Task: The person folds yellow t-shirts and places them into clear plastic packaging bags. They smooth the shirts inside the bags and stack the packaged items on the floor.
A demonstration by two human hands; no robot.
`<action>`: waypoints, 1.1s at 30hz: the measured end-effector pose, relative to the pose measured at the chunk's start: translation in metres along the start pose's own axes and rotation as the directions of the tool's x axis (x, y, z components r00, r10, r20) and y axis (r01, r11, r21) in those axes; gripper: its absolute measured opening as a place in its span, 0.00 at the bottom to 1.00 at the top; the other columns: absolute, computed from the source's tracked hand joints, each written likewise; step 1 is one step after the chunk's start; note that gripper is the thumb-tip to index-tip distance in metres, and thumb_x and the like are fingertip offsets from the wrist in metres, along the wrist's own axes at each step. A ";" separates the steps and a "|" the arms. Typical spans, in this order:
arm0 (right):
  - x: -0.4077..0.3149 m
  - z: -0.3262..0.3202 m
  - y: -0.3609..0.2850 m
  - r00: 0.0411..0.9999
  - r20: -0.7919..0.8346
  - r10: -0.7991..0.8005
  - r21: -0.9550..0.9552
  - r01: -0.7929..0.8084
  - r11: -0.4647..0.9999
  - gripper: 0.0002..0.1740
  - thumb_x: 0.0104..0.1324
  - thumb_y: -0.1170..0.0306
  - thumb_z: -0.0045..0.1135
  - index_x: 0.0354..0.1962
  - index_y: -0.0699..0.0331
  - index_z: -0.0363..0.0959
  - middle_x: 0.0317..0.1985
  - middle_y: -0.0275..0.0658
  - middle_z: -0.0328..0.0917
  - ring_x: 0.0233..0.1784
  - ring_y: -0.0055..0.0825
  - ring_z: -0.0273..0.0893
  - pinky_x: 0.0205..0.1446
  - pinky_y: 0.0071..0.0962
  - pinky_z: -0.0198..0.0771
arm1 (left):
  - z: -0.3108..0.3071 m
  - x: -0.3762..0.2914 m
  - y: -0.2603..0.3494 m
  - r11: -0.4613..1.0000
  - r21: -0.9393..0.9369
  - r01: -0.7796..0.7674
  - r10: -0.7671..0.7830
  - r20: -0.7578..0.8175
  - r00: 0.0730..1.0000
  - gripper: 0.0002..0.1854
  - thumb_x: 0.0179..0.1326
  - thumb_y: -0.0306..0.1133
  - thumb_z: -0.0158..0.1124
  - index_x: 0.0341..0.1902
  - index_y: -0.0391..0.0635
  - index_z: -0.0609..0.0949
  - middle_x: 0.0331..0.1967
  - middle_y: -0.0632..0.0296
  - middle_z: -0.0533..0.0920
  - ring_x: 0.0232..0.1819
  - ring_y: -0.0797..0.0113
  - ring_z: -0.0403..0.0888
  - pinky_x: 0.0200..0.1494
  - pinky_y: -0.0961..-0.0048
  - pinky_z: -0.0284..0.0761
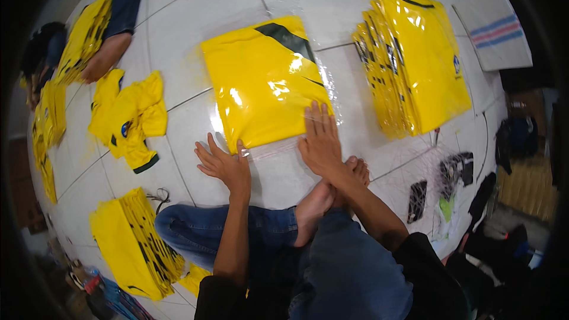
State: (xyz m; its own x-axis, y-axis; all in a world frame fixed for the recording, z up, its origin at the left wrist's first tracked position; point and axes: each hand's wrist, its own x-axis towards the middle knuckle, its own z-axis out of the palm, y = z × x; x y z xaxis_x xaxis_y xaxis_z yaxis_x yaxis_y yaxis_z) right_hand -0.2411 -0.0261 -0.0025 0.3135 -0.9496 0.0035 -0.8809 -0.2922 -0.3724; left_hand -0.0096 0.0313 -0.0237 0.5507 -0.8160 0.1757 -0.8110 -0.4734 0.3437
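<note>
A folded yellow shirt (262, 84) with a dark green patch lies in a clear plastic bag on the white tiled floor. My right hand (321, 142) rests flat on the bag's lower right corner, fingers pointing away from me. At the lower left corner is my left hand (224, 162), fingers spread, thumb side touching the bag's edge near its clear flap (271, 149). Neither hand grips anything. To the right stands a leaning stack of bagged yellow shirts (422, 66). Two loose yellow shirts (133, 115) lie crumpled to the left.
A pile of folded yellow shirts (129, 249) sits by my left knee. Further left are more yellow stacks (84, 40), beside another person's leg (122, 18). On the right lie a striped white box or sack (495, 31), a dark phone-like object (417, 201) and tangled pinkish strands (429, 169).
</note>
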 end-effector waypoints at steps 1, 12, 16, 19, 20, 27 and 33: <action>0.002 0.000 0.000 1.000 0.007 -0.003 -0.008 0.003 1.000 0.44 0.70 0.62 0.52 0.78 0.75 0.52 0.84 0.59 0.46 0.89 0.58 0.38 0.89 0.57 0.35 | -0.001 0.004 -0.003 0.999 0.033 0.023 -0.023 -0.007 1.000 0.53 0.59 0.49 0.79 0.82 0.42 0.60 0.82 0.38 0.51 0.84 0.37 0.46 0.81 0.33 0.38; -0.005 -0.001 -0.018 0.929 -0.176 -0.325 0.169 0.354 0.920 0.34 0.67 0.63 0.63 0.69 0.66 0.70 0.79 0.57 0.58 0.83 0.60 0.53 0.82 0.55 0.55 | -0.048 -0.010 -0.018 0.797 -0.456 0.396 -0.140 0.498 0.856 0.30 0.63 0.35 0.78 0.65 0.36 0.77 0.35 0.57 0.87 0.35 0.63 0.85 0.40 0.67 0.80; 0.056 0.026 -0.082 0.955 -0.124 -0.268 -0.006 0.270 0.963 0.41 0.70 0.52 0.62 0.75 0.60 0.64 0.83 0.54 0.50 0.87 0.61 0.43 0.82 0.67 0.45 | -0.055 0.005 -0.022 0.446 -0.521 0.728 -0.148 0.759 0.634 0.21 0.68 0.31 0.74 0.59 0.31 0.81 0.35 0.58 0.87 0.35 0.70 0.87 0.38 0.75 0.83; 0.066 0.036 -0.088 0.945 -0.151 -0.291 -0.018 0.291 0.956 0.37 0.70 0.54 0.64 0.72 0.58 0.68 0.80 0.55 0.57 0.84 0.62 0.50 0.80 0.68 0.48 | -0.063 0.011 -0.032 0.211 -0.499 0.841 -0.061 0.852 0.521 0.20 0.70 0.30 0.71 0.59 0.29 0.82 0.39 0.55 0.88 0.40 0.68 0.89 0.44 0.76 0.86; 0.067 0.033 -0.090 0.939 -0.176 -0.295 -0.002 0.299 0.954 0.35 0.69 0.56 0.66 0.70 0.58 0.71 0.77 0.55 0.61 0.82 0.63 0.54 0.79 0.67 0.51 | -0.065 0.014 -0.037 0.216 -0.492 0.843 -0.038 0.859 0.511 0.20 0.71 0.31 0.69 0.60 0.29 0.82 0.41 0.54 0.88 0.42 0.66 0.90 0.47 0.74 0.87; 0.023 0.027 -0.104 0.883 -0.022 -0.469 0.582 0.393 0.712 0.12 0.64 0.73 0.70 0.45 0.61 0.79 0.42 0.42 0.78 0.45 0.44 0.82 0.47 0.40 0.77 | -0.078 0.018 -0.050 0.173 -0.380 0.909 0.001 0.923 0.385 0.20 0.77 0.41 0.62 0.55 0.33 0.86 0.49 0.53 0.89 0.51 0.59 0.90 0.58 0.65 0.85; 0.035 0.030 -0.111 0.804 0.019 -0.594 0.461 0.520 0.719 0.08 0.71 0.68 0.61 0.43 0.63 0.76 0.39 0.44 0.75 0.41 0.45 0.80 0.43 0.41 0.77 | -0.070 0.018 -0.042 0.223 -0.439 0.870 -0.064 0.884 0.463 0.20 0.77 0.44 0.62 0.53 0.36 0.87 0.47 0.54 0.90 0.49 0.61 0.89 0.57 0.67 0.84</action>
State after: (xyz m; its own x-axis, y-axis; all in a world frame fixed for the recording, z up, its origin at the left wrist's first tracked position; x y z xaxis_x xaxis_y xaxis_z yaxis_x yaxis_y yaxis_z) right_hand -0.1218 -0.0239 0.0106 0.7823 -0.5878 0.2061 -0.3068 -0.6515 -0.6938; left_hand 0.0484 0.0602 0.0292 0.1325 -0.6407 -0.7563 0.3849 -0.6699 0.6349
